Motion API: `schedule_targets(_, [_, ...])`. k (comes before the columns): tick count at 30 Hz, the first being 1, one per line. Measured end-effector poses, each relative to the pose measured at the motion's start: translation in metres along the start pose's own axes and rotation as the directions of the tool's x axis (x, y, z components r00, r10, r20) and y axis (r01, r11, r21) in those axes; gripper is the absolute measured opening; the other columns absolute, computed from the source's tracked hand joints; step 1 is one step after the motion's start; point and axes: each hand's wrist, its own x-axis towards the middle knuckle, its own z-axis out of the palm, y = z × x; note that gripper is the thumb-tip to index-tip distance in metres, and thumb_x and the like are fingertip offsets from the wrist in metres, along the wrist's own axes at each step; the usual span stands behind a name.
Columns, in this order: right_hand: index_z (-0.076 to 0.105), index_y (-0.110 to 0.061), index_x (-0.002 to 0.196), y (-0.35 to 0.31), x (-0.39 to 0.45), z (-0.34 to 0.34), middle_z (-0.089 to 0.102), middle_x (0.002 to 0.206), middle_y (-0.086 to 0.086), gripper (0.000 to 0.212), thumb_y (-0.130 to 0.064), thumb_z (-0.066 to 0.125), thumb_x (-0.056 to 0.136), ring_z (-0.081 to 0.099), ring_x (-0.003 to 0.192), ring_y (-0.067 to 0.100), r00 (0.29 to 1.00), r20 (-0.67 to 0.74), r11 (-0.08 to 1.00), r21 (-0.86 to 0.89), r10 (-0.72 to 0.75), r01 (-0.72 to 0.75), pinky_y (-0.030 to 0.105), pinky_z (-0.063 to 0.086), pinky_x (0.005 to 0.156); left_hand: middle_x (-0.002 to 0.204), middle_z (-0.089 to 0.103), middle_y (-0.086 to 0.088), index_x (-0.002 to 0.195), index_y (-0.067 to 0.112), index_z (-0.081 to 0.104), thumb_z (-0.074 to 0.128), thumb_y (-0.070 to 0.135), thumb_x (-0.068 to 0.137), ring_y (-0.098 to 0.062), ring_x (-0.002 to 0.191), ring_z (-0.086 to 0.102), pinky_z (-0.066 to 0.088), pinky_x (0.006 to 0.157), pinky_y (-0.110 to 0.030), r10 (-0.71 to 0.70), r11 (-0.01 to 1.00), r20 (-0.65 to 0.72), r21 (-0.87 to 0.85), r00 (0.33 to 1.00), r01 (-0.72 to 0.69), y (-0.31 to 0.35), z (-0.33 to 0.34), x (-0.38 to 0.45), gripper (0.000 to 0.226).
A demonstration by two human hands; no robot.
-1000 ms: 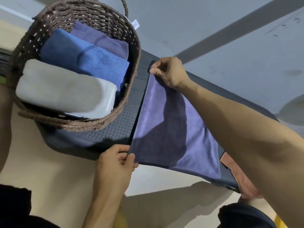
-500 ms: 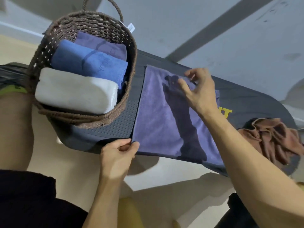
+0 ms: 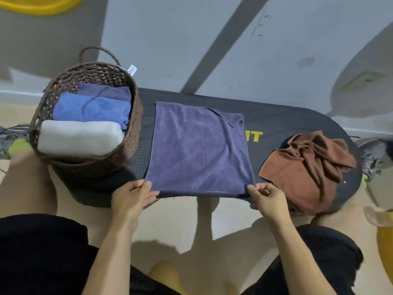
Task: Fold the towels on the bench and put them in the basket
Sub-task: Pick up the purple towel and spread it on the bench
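A purple towel [image 3: 197, 147] lies spread flat across the middle of the dark bench [image 3: 282, 122]. My left hand [image 3: 133, 198] pinches its near left corner. My right hand [image 3: 266, 199] pinches its near right corner at the bench's front edge. A crumpled brown towel [image 3: 308, 167] sits on the bench's right end. The woven brown basket [image 3: 136, 116] stands on the left end and holds three folded towels: white [image 3: 78, 138], blue [image 3: 89, 108] and purple [image 3: 106, 91].
My knees in black shorts are below the bench on both sides. The floor beyond is grey concrete with a dark stripe. Shoes lie on the floor at the far left and far right. A yellow object shows at the top left.
My right hand came back from the towel's far edge to its near right corner. The view pulled back, and the brown towel now shows fully. My left hand stayed at the near left corner.
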Motion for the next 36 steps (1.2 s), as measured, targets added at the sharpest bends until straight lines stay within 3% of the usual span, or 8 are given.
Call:
schedule_targets(5, [0.071, 0.002, 0.084, 0.013, 0.006, -0.02, 0.074, 0.074, 0.018, 0.011, -0.003, 0.079, 0.079, 0.071, 0.061, 0.02, 0.99, 0.011, 0.958, 0.254, 0.137, -0.136, 0.028, 0.06, 0.064, 0.07, 0.073, -0.012, 0.089, 0.01, 0.068, 0.07, 0.006, 0.087, -0.018, 0.057, 0.071, 0.054, 0.049, -0.022, 0.027, 0.956, -0.046, 0.294, 0.999, -0.012, -0.001, -0.012, 0.008, 0.005])
schedule_targets(11, [0.076, -0.009, 0.076, 0.027, 0.002, -0.025, 0.076, 0.07, 0.004, 0.022, -0.013, 0.093, 0.062, 0.074, 0.073, 0.02, 0.976, -0.01, 0.966, 0.146, 0.216, -0.213, 0.041, 0.059, 0.083, 0.065, 0.072, -0.01, 0.086, 0.007, 0.069, 0.072, 0.013, 0.086, -0.03, 0.063, 0.071, 0.059, 0.064, -0.044, 0.028, 0.737, -0.027, 0.676, 0.999, -0.003, -0.003, -0.013, 0.01, 0.006])
schedule_targets(16, [0.072, -0.017, 0.077, 0.007, -0.006, -0.027, 0.071, 0.075, -0.003, 0.026, -0.026, 0.092, 0.064, 0.066, 0.069, 0.014, 0.995, -0.089, 0.98, -0.193, 0.04, -0.057, 0.039, 0.059, 0.076, 0.061, 0.062, -0.002, 0.064, 0.016, 0.065, 0.071, 0.031, 0.082, -0.025, 0.06, 0.054, 0.046, 0.064, -0.032, 0.269, 0.269, 0.006, 0.96, 0.963, -0.081, 0.022, -0.012, -0.004, 0.024])
schedule_targets(20, [0.064, -0.024, 0.088, -0.029, 0.004, -0.001, 0.06, 0.088, -0.004, 0.023, -0.03, 0.082, 0.075, 0.055, 0.074, 0.004, 0.891, -0.078, 0.859, -0.315, -0.447, 0.404, 0.016, 0.04, 0.066, 0.083, 0.061, -0.008, 0.081, 0.012, 0.063, 0.067, 0.021, 0.085, -0.029, 0.075, 0.055, 0.042, 0.068, -0.034, 0.578, 0.267, 0.264, 0.833, 0.772, -0.485, 0.047, 0.038, -0.006, 0.01])
schedule_targets(24, [0.066, -0.017, 0.105, -0.066, 0.052, 0.034, 0.054, 0.101, 0.004, 0.02, -0.02, 0.068, 0.085, 0.054, 0.098, 0.021, 0.855, 0.118, 0.777, -0.371, -0.505, 0.51, 0.021, 0.035, 0.078, 0.107, 0.06, -0.022, 0.108, -0.004, 0.062, 0.061, 0.003, 0.087, -0.037, 0.099, 0.056, 0.043, 0.091, -0.043, 0.7, 0.199, 0.414, 0.67, 0.582, -0.716, 0.056, 0.092, 0.027, 0.022])
schedule_targets(29, [0.061, -0.018, 0.121, -0.088, 0.11, 0.047, 0.05, 0.118, 0.005, 0.034, -0.018, 0.064, 0.087, 0.045, 0.109, 0.027, 0.838, 0.113, 0.727, -0.445, -0.533, 0.523, 0.024, 0.032, 0.089, 0.157, 0.029, -0.015, 0.149, 0.001, 0.032, 0.049, 0.022, 0.099, -0.029, 0.148, 0.019, 0.012, 0.122, -0.039, 0.544, 0.177, 0.477, 0.739, 0.69, -0.65, 0.053, 0.115, 0.092, 0.057])
schedule_targets(32, [0.062, -0.02, 0.123, -0.089, 0.136, 0.046, 0.051, 0.117, 0.003, 0.03, -0.026, 0.06, 0.094, 0.042, 0.109, 0.024, 0.834, 0.159, 0.695, -0.484, -0.528, 0.532, 0.025, 0.033, 0.087, 0.161, 0.019, -0.014, 0.152, 0.002, 0.026, 0.038, 0.033, 0.102, -0.026, 0.151, 0.011, 0.004, 0.123, -0.038, 0.557, -0.034, 0.539, 0.775, 0.632, -0.631, 0.041, 0.108, 0.113, 0.061])
schedule_targets(36, [0.065, -0.012, 0.088, -0.1, 0.156, 0.043, 0.052, 0.092, 0.001, 0.025, -0.035, 0.058, 0.097, 0.049, 0.091, 0.017, 0.872, 0.069, 0.797, -0.374, -0.485, 0.473, 0.024, 0.035, 0.071, 0.158, 0.027, -0.017, 0.148, 0.0, 0.035, 0.029, 0.043, 0.097, -0.028, 0.149, 0.019, 0.01, 0.123, -0.04, 0.621, -0.062, 0.541, 0.756, 0.568, -0.652, 0.034, 0.107, 0.116, 0.067])
